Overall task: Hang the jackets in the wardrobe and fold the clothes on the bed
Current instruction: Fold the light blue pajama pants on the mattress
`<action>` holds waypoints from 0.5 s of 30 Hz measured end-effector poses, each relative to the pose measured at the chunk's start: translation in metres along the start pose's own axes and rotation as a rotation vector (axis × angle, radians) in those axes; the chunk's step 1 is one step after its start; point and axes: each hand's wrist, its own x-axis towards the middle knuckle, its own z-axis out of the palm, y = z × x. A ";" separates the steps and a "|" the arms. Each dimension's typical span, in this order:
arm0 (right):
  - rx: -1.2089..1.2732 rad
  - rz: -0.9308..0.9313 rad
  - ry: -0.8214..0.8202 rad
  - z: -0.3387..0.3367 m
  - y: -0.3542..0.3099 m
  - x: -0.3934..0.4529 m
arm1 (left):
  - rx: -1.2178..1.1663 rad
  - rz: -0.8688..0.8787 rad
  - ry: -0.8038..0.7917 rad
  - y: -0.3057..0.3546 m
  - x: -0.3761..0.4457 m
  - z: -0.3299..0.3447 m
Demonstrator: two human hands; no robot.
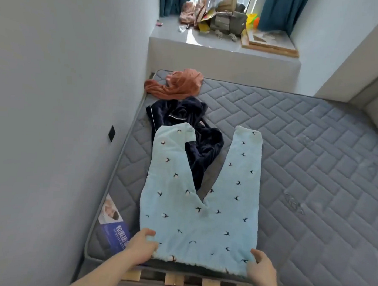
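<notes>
On mattress [314, 172]: left hand [141, 245], right hand [261, 267] grip blue pyjama trousers [199, 209] waistband; mattress label [114, 224] writing illegible.

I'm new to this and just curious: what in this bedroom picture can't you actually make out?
Head view only:
- Navy garment: part lies hidden under the light blue trousers.
- Pile on the window ledge: too far and jumbled to identify.
- Mattress label: its print is too small, the left hand covers a corner.
- Wardrobe: not in view.
- Right hand: fingertips tucked behind the waistband.

Bare mattress [315, 161] lies open rightward; navy garment [197, 143] and wall [52, 112] crowd the left.
</notes>
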 end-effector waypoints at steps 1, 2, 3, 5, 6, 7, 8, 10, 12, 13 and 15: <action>-0.015 0.021 -0.008 0.011 0.008 0.009 | 0.019 -0.007 0.005 -0.012 0.007 0.008; -0.022 0.034 -0.016 0.021 0.016 0.019 | 0.035 -0.013 0.018 -0.024 0.015 0.015; -0.029 0.051 -0.031 0.033 0.025 0.028 | 0.043 -0.023 0.029 -0.036 0.022 0.023; -0.048 0.083 -0.063 0.056 0.042 0.048 | 0.042 -0.031 0.043 -0.061 0.042 0.036; -0.062 0.097 -0.075 0.067 0.051 0.058 | 0.057 -0.032 0.045 -0.072 0.051 0.043; -0.065 0.113 -0.086 0.078 0.062 0.065 | 0.071 -0.039 0.048 -0.084 0.058 0.050; -0.066 0.126 -0.096 0.088 0.072 0.071 | 0.079 -0.048 0.055 -0.096 0.066 0.056; -0.081 0.127 -0.113 0.105 0.093 0.080 | 0.100 -0.065 0.062 -0.116 0.078 0.070; -0.086 0.111 -0.129 0.120 0.113 0.088 | 0.121 -0.069 0.074 -0.132 0.087 0.082; -0.089 0.104 -0.144 0.126 0.121 0.091 | 0.123 -0.071 0.084 -0.139 0.091 0.087; -0.095 0.102 -0.168 0.135 0.135 0.099 | 0.116 -0.082 0.106 -0.149 0.096 0.095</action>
